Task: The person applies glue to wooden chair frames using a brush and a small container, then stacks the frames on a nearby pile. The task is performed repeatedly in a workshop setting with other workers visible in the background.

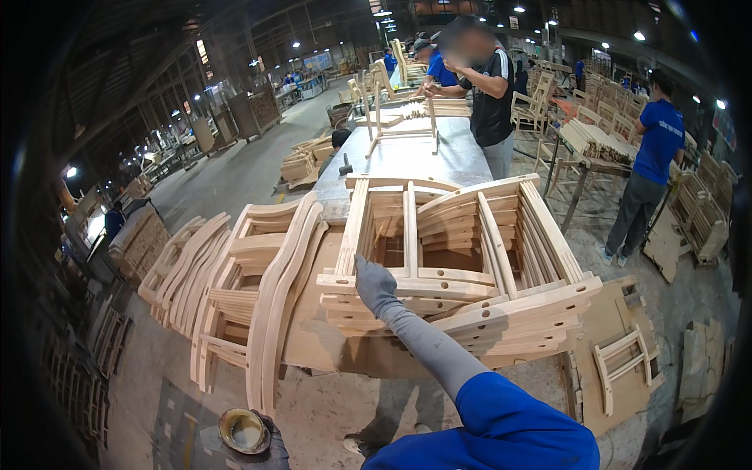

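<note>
My left hand (275, 448), in a dark glove, is wrapped round a round pot (241, 432) with a stained rim. Pale, thick-looking stuff lies inside it. My right hand (375, 287), in a grey glove, is closed at the near left corner of the top wooden chair frame (454, 283); its fingertips are partly hidden. That frame lies on a stack of similar frames with curved rails, cross bars and dark round holes along their edges. To the left, assembled curved chair backs (262, 258) lean together beside the stack.
A long metal-topped table (423, 157) runs away from me, bearing a hammer (345, 164) and an upright wooden frame (403, 133). A person in black (492, 102) stands at its right side. Another in blue (658, 149) is farther right. A small frame (627, 360) lies on cardboard, lower right.
</note>
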`<state>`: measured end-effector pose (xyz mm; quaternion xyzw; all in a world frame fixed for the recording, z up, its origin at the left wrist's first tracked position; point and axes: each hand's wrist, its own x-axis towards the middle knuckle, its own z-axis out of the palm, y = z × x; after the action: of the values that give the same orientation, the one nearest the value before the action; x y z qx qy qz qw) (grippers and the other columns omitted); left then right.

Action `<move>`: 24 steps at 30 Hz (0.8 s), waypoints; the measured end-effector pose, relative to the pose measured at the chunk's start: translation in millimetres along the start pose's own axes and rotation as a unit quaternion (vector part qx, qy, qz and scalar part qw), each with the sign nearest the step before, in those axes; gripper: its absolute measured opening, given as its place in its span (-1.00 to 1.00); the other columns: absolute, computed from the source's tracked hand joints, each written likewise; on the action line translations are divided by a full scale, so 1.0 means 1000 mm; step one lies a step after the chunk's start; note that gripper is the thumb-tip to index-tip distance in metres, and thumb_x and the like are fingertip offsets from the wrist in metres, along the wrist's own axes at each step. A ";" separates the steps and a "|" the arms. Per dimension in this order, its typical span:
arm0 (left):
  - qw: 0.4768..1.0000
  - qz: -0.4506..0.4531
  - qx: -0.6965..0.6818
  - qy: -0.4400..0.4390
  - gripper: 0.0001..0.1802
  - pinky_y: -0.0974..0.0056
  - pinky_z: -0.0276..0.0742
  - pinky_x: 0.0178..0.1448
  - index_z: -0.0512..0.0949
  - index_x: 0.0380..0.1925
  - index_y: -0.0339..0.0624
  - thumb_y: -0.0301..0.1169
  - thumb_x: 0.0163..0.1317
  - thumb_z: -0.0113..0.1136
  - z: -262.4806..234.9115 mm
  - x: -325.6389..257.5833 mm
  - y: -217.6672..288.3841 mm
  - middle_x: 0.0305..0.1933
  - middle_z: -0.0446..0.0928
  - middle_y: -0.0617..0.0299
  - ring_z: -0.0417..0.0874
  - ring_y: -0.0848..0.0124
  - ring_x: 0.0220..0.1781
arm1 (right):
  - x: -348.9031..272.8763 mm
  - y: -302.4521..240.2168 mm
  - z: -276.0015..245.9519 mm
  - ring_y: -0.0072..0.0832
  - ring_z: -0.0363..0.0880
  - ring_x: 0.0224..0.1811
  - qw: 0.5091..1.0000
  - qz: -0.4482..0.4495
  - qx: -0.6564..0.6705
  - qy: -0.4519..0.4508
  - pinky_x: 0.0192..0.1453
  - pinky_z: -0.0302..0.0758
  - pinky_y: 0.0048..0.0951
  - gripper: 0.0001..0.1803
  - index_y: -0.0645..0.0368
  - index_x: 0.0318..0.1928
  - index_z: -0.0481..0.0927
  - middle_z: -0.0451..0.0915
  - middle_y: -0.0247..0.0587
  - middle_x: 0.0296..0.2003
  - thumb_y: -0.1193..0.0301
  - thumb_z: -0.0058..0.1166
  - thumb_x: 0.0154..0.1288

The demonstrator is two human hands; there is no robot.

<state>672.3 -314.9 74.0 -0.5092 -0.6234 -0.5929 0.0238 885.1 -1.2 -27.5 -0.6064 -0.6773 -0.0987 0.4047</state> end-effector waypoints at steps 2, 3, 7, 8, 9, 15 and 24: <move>0.999 -0.023 -0.023 0.001 -0.45 0.21 0.53 0.01 0.40 -0.06 -0.31 -0.57 -0.14 0.37 0.001 -0.001 -0.002 -0.09 0.47 0.08 0.51 0.29 -0.11 | 0.000 0.000 0.000 -0.27 0.57 -0.46 1.000 0.000 -0.001 -0.009 -0.43 0.49 -0.25 -0.77 0.08 -0.10 0.43 0.54 -0.17 -0.54 0.43 -0.17 0.23; 0.999 -0.031 -0.036 -0.004 -0.45 0.22 0.53 0.01 0.40 -0.06 -0.31 -0.58 -0.14 0.37 0.000 -0.002 -0.005 -0.09 0.47 0.08 0.51 0.29 -0.11 | 0.001 0.001 0.000 -0.27 0.57 -0.46 1.000 -0.001 -0.006 -0.009 -0.43 0.49 -0.25 -0.76 0.09 -0.09 0.43 0.54 -0.18 -0.54 0.43 -0.17 0.23; 0.860 -0.255 -0.437 0.060 -0.44 0.23 0.53 0.01 0.40 -0.06 -0.32 -0.58 -0.14 0.37 -0.001 0.000 -0.014 -0.09 0.47 0.07 0.50 0.29 -0.11 | 0.000 0.000 0.001 -0.28 0.55 -0.45 1.000 0.004 -0.011 -0.023 -0.40 0.48 -0.28 -0.72 0.08 -0.06 0.43 0.53 -0.20 -0.53 0.44 -0.14 0.20; 0.942 -0.173 -0.285 0.036 -0.43 0.23 0.53 0.01 0.40 -0.06 -0.33 -0.58 -0.15 0.37 -0.001 0.000 -0.009 -0.09 0.47 0.07 0.50 0.29 -0.11 | -0.001 0.001 0.002 -0.29 0.54 -0.44 0.999 0.008 -0.013 -0.031 -0.38 0.48 -0.30 -0.71 0.08 -0.05 0.43 0.53 -0.21 -0.53 0.45 -0.13 0.18; 0.989 -0.085 -0.121 0.011 -0.42 0.24 0.53 0.01 0.39 -0.06 -0.33 -0.59 -0.16 0.38 -0.001 0.000 -0.002 -0.09 0.47 0.06 0.50 0.29 -0.12 | -0.001 0.002 0.002 -0.29 0.54 -0.44 0.999 0.008 -0.014 -0.034 -0.37 0.48 -0.30 -0.70 0.08 -0.04 0.43 0.53 -0.21 -0.52 0.45 -0.13 0.19; 1.000 0.013 0.009 -0.009 -0.39 0.24 0.52 0.01 0.39 -0.05 -0.34 -0.58 -0.18 0.41 -0.002 -0.001 -0.010 -0.11 0.47 0.07 0.50 0.30 -0.12 | 0.000 0.002 0.003 -0.28 0.55 -0.42 0.999 0.011 -0.011 -0.038 -0.35 0.48 -0.27 -0.68 0.09 -0.01 0.42 0.53 -0.18 -0.50 0.45 -0.17 0.19; 1.000 -0.003 -0.018 -0.024 -0.41 0.20 0.52 0.04 0.37 -0.03 -0.33 -0.58 -0.13 0.36 -0.003 -0.002 -0.008 -0.06 0.45 0.06 0.48 0.29 -0.10 | 0.000 0.004 0.005 -0.26 0.56 -0.43 0.999 0.016 -0.016 -0.036 -0.37 0.49 -0.25 -0.71 0.08 -0.04 0.42 0.54 -0.17 -0.51 0.43 -0.16 0.21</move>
<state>666.1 -316.7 68.1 -0.5214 -0.6144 -0.5922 -0.0021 886.2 3.0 -32.1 -0.6268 -0.6798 -0.0813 0.3720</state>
